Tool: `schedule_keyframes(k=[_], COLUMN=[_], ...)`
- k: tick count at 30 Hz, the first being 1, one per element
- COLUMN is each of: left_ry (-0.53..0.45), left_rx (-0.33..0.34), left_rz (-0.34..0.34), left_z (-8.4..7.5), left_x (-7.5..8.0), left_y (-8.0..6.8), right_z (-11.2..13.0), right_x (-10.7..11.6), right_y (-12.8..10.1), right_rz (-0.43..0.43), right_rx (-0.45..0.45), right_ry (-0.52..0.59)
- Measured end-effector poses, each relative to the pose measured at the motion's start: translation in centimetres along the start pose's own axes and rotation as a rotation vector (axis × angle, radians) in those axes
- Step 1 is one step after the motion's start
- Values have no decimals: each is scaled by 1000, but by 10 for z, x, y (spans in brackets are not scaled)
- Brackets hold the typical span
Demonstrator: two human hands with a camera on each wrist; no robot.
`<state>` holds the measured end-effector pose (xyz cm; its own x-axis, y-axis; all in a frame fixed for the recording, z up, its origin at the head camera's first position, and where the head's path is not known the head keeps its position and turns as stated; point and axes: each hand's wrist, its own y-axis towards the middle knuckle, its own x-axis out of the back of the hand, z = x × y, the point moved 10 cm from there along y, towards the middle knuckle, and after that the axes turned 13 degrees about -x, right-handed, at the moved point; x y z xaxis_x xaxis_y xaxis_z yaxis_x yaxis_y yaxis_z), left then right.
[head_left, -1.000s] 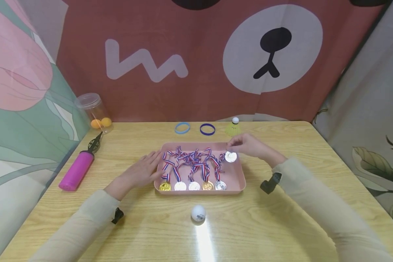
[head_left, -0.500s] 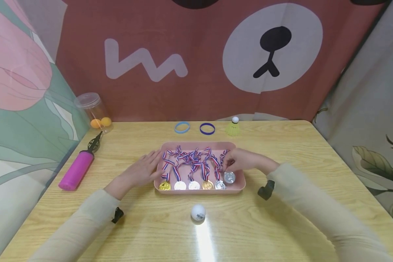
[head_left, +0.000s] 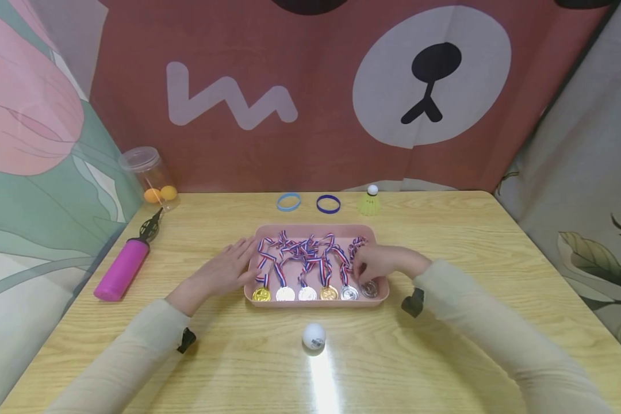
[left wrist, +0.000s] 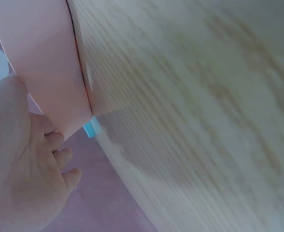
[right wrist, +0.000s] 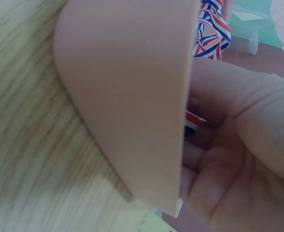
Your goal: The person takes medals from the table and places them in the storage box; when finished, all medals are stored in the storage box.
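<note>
Head view: pink tray (head_left: 380,275) in the middle of the wooden tabletop (head_left: 497,241), with six medals lined along its near edge, ribbons bunched toward the far edge. Right hand (head_left: 380,263) inside the tray at its right end, fingers curled and pinching the striped ribbon (head_left: 355,247) of the last silver medal (head_left: 370,289), which lies flat in the near right corner, just beside the next silver one (head_left: 349,292). Left hand (head_left: 226,270) flat on the tabletop, fingers straight and released, fingertips touching the left outer wall of the tray, holding nothing.

Right wrist view: tray wall (right wrist: 132,96) very close, curled fingers (right wrist: 214,179) behind it, a bit of red, white and blue ribbon (right wrist: 210,29) above.

Left wrist view: tray corner (left wrist: 45,72) just beside the relaxed fingers (left wrist: 59,159).

Around the tray: white ball (head_left: 313,337) near the front, pink pump (head_left: 121,269) at left, clear jar (head_left: 150,175) with orange balls, two blue rings (head_left: 307,203) and a yellow shuttlecock (head_left: 370,202) at the back.
</note>
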<state>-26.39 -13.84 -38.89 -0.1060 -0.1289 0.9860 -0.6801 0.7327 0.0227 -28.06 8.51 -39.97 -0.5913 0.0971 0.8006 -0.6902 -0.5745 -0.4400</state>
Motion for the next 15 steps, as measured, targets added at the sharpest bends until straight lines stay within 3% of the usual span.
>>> schedule_keyframes(k=[3, 7, 11, 15], left_ry=[1, 1, -2, -9], left_rx=[0, 0, 5, 6], left_rz=[-3, -4, 0, 0], left_z=[0, 0, 0, 1], left_x=[0, 0, 0, -1], left_y=[0, 1, 1, 1], right_z=[-2, 1, 3, -6], right_x=[-1, 4, 19, 37], right_y=[0, -3, -10, -22], right_rz=[10, -12, -95, -181], right_rx=[-22, 14, 49, -16], right_ry=[-19, -8, 11, 91])
